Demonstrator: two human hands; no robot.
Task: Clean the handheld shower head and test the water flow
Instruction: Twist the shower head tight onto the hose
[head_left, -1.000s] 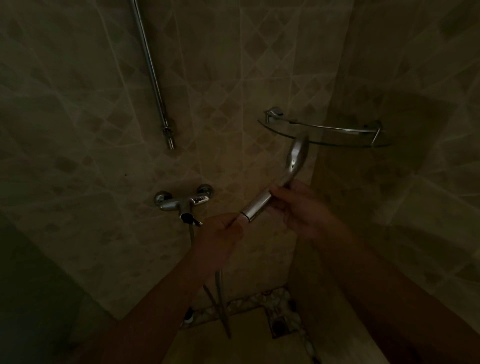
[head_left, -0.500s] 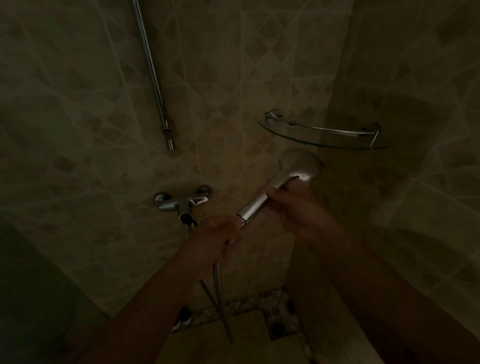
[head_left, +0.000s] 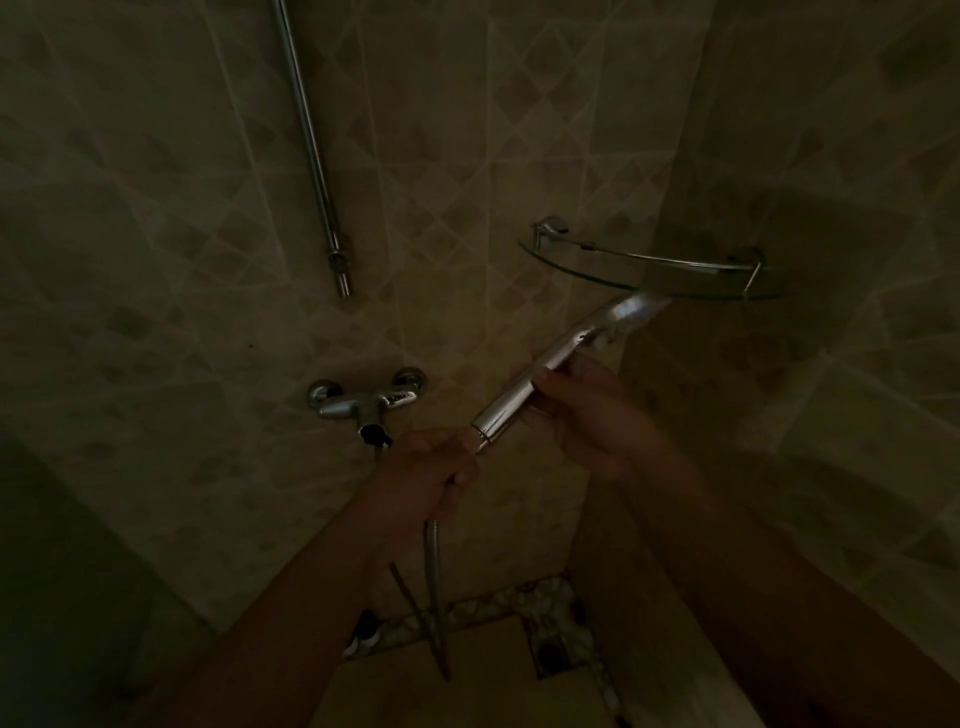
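Turned now, the shower head (head_left: 631, 312) is hard, shiny, slippery; right hand (head_left: 587, 410) grips its handle, left hand (head_left: 431, 467) grips the hose (head_left: 432, 571).

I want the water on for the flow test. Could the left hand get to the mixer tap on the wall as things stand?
Probably yes, once freed: the left hand grips the hose at the shower head handle's base, just right of and below the mixer tap, with nothing visible between them.

Both forearms extended forward. Left hand (head_left: 431, 470) fisted, fingers curled; right hand (head_left: 587, 410) higher, fingers curled in grip.
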